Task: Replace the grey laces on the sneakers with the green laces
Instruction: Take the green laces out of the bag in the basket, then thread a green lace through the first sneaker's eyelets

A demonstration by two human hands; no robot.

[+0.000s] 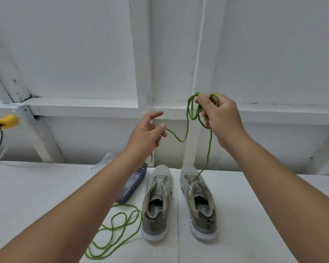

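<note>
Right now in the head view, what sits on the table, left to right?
Loose green lace → grey-blue perforated basket → left sneaker → right sneaker, with the held green lace running down into its eyelets.

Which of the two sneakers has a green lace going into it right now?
The right sneaker: the held green lace runs down into its front eyelets. The left sneaker shows none.
</note>
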